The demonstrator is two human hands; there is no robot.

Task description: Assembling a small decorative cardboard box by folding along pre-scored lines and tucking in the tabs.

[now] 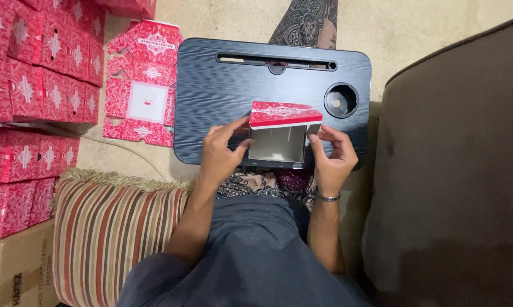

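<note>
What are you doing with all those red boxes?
A person sitting on the floor holds a small red patterned cardboard box over a black lap desk. The left hand grips one side and the right hand the other, with the open, pale inside facing the person. A flat, unfolded red box sheet lies on the floor beside the desk, and finished red boxes are stacked at the left, next to a striped cushion.
</note>
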